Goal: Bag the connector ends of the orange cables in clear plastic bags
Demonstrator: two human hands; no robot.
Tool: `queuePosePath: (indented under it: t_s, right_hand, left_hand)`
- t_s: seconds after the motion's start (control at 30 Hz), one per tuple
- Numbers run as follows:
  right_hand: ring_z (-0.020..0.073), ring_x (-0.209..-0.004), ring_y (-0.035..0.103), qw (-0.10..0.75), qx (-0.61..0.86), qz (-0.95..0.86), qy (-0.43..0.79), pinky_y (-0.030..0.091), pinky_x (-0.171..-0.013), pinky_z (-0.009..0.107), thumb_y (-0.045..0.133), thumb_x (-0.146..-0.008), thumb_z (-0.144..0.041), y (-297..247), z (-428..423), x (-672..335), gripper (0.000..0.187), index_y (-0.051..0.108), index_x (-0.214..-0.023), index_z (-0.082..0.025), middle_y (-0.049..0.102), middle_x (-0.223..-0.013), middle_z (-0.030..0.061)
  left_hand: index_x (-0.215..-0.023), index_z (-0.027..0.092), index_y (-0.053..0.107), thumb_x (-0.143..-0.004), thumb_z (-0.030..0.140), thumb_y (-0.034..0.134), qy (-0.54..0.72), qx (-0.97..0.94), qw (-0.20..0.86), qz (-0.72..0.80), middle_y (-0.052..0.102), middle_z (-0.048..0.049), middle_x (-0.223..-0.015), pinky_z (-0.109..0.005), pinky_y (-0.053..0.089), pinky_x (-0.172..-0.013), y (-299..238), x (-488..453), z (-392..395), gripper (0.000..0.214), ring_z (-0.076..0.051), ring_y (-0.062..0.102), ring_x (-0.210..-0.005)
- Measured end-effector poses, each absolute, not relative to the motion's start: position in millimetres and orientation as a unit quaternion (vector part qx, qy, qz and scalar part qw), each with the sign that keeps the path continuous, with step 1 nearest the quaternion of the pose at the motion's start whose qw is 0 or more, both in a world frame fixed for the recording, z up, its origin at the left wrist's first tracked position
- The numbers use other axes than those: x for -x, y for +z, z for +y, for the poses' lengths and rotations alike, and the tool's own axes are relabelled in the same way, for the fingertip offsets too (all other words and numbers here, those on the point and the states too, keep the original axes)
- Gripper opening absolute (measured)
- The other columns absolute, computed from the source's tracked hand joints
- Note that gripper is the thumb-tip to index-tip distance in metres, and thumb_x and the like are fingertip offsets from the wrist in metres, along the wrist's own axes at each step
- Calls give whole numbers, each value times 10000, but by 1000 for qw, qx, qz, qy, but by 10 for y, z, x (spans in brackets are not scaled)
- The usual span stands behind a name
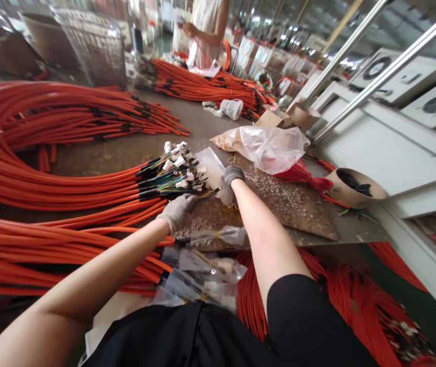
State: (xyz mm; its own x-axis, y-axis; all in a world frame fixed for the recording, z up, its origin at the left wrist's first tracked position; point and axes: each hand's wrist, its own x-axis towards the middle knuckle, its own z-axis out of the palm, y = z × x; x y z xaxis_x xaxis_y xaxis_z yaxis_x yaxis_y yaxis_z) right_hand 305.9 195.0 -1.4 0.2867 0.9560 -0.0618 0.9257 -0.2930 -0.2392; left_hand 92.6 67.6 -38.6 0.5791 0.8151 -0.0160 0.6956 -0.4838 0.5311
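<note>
My left hand [180,211], in a grey knit glove, is closed around the end of an orange cable [153,210]. Thin coloured wires [210,193] stick out beyond its fingers. My right hand [234,174], gloved too, has its fingers curled at the edge of a flat translucent plastic bag [209,168] lying on the bench. Just above my left hand lies a bundle of orange cables [99,188] with black sleeves, ending in white connectors [180,162] that reach the bag's left side.
More orange cables [69,114] loop at the left and back. A clear bag [267,145], a cardboard tub [355,188] and a board with scraps [290,204] are at right. Bagged cable ends [210,272] hang at the front edge. A person [206,30] stands across the bench.
</note>
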Motion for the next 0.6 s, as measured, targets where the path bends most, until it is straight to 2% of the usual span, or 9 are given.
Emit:
queuePosePath:
  t_s: [0.1, 0.2, 0.27, 0.33, 0.37, 0.4, 0.47, 0.53, 0.6]
  right_hand:
    - [312, -964, 649, 132, 807, -570, 83, 484, -846, 393, 624, -722, -140, 101, 1863, -3170, 139, 717, -798, -71, 711, -912, 188]
    - [228, -926, 656, 235, 805, -541, 65, 508, -782, 313, 481, -851, -263, 196, 1521, -3290, 245, 687, -881, -134, 711, -908, 93]
    - [172, -797, 663, 417, 770, -459, 150, 522, -663, 270, 469, -850, -310, 182, 1169, -3328, 234, 642, -914, -166, 701, -833, 42]
    - [136, -649, 641, 602, 660, -325, 311, 508, -550, 234, 623, -725, -336, 105, 786, -3310, 184, 605, -830, -185, 674, -712, 0]
    - [119, -586, 618, 649, 612, -264, 368, 481, -492, 207, 696, -644, -336, 54, 607, -3280, 220, 591, -768, -187, 655, -653, -17]
    - [100, -529, 585, 673, 581, -219, 401, 432, -430, 176, 751, -569, -330, 1, 448, -3237, 267, 579, -716, -188, 631, -599, -34]
    - [60, -418, 485, 686, 573, -172, 414, 311, -345, 140, 806, -477, -339, -86, 198, -3126, 331, 562, -638, -183, 572, -502, -63]
    - [33, -348, 377, 670, 599, -186, 397, 240, -318, 142, 817, -463, -384, -123, 28, -3003, 357, 555, -592, -179, 501, -423, -88]
    - [41, -353, 381, 644, 622, -245, 371, 307, -349, 166, 801, -505, -440, -106, -97, -2885, 356, 578, -592, -176, 499, -417, -85]
  left_hand:
    - [-1306, 124, 530, -870, 218, 480, 61, -827, 209, 519, 573, -227, -1263, -447, 451, -917, -337, -1027, 907, 449, -331, 550, -1159]
    - [-1033, 143, 677, -812, 247, 565, 33, -838, 251, 484, 690, -157, -984, -365, 489, -793, -233, -1195, 862, 268, -273, 647, -912]
    - [-797, 168, 690, -764, 324, 625, 19, -832, 361, 422, 673, -58, -709, -282, 472, -637, -115, -1292, 771, 173, -195, 628, -663]
    - [-672, 167, 645, -731, 403, 646, 31, -771, 547, 326, 595, -7, -562, -242, 406, -511, -5, -1345, 694, 243, -136, 540, -508]
    - [-650, 162, 621, -715, 442, 652, 70, -710, 638, 290, 559, 6, -529, -230, 368, -469, 31, -1350, 672, 289, -113, 491, -464]
    - [-647, 159, 599, -694, 484, 661, 138, -636, 707, 276, 527, 18, -515, -218, 329, -438, 49, -1342, 661, 334, -92, 443, -437]
    - [-685, 158, 574, -648, 549, 686, 306, -500, 754, 296, 476, 43, -524, -195, 271, -414, 34, -1293, 668, 409, -62, 373, -430]
    - [-766, 159, 582, -610, 518, 745, 424, -454, 719, 310, 493, 46, -594, -181, 304, -450, -18, -1235, 687, 424, -61, 396, -491]
    - [-852, 158, 608, -551, 404, 824, 454, -522, 661, 289, 572, 19, -722, -199, 416, -586, -65, -1196, 682, 444, -91, 495, -637]
